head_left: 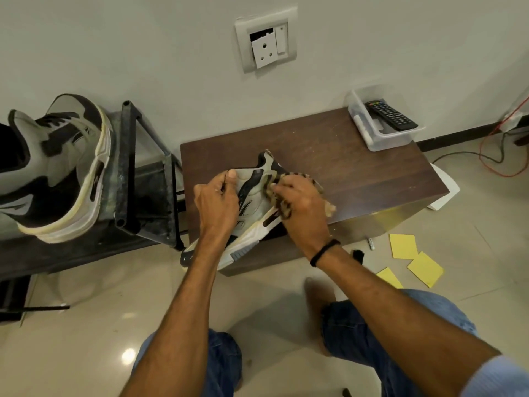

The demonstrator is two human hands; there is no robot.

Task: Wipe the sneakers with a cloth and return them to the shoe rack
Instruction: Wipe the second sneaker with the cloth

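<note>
Head view, and the dark wood-grain table (357, 156) fills the middle, flat and smooth, with the black metal shoe rack (128, 167) just beside it on the left and a second sneaker (57, 173) sitting on top. The sneaker in hand (252, 196) lies on its side at the table's front-left corner, toe poking over the edge. The left hand (216, 202) grips its padded grey upper; the right hand (303, 202) bunches the cloth (297, 176) against the side panel. I'd judge the shoe light, stiff through the thick rubber sole, soft above, best held at collar or sole. The cloth looks limp, patterned, crumpled
</note>
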